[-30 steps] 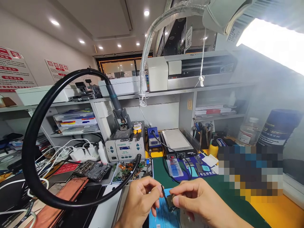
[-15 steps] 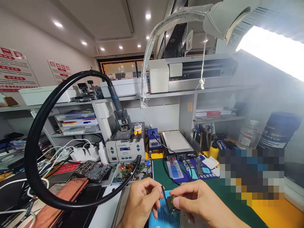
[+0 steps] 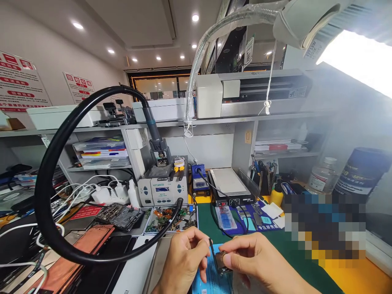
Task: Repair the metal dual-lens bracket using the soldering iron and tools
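"Small dark part [image 3: 219, 260]: how do you hold it?"

"Your right hand [image 3: 249, 257] pinches it at one side, thumb on its face and first finger up by the top edge. That likely keeps it still and leaves the rest for you to see."

"And your left hand [image 3: 189, 254]?"

"Thumb and finger are close together at the top of a thin black strip [image 3: 212, 246]. You seem to pinch just the tip, so the strip stands up beside the part. It's hard to tell if the two are joined."

"Where is your part?"

"Between your hands, over the blue sheet [image 3: 214, 283]. Its low end may or may not touch. The bright lamp [image 3: 301, 24] hangs up on your right, likely to help you see tiny bits."

"What does it look like?"

"Flat, boxy, brownish grey, a bit shiny, with small bright specks along its low edge. You have it tilted, and your thumb hides some."
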`<state>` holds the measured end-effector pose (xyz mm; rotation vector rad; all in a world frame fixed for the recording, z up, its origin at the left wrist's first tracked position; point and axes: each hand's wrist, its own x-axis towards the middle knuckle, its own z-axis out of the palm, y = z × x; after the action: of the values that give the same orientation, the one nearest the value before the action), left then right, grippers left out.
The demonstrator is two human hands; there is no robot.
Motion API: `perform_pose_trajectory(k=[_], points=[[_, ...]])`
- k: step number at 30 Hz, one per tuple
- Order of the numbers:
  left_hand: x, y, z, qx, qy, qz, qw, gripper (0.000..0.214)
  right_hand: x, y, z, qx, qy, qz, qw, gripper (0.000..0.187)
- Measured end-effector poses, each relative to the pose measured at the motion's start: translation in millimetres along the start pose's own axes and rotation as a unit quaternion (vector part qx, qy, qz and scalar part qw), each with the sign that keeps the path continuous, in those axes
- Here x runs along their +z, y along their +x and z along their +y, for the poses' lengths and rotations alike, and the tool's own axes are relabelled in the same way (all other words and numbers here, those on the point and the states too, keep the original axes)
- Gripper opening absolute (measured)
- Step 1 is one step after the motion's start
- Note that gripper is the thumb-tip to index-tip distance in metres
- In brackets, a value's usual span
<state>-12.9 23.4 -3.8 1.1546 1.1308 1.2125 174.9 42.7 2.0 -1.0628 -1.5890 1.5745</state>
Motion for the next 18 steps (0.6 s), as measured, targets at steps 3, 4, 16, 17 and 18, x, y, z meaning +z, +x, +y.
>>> perform_pose_trajectory(k=[3, 4, 16, 17, 18], points=[[1.1, 0.3, 1.9, -0.003, -0.007, -0.008, 1.000, 0.024, -0.8, 0.1, -1.4, 0.004, -0.006, 0.002, 1.000, 0.037], [1.3, 0.7, 2.3, -0.002, -0.007, -0.009, 1.000, 0.025, -0.9, 0.2, -1.9, 0.005, -0.003, 0.001, 1.000, 0.037], [-1.9, 3.6, -1.5, -0.003, 0.003, 0.001, 1.000, 0.019, -0.6, 1.5, 0.7, 0.017, -0.003, 0.003, 1.000, 0.040], [-1.9, 3.2, -0.7, -0.003, 0.002, 0.005, 1.000, 0.018, -0.6, 1.8, 1.0, 0.016, 0.000, 0.001, 1.000, 0.040], [-1.7, 2.7, -0.2, -0.003, 0.001, 0.007, 1.000, 0.017, -0.5, 2.1, 1.2, 0.015, 0.003, -0.001, 1.000, 0.040]])
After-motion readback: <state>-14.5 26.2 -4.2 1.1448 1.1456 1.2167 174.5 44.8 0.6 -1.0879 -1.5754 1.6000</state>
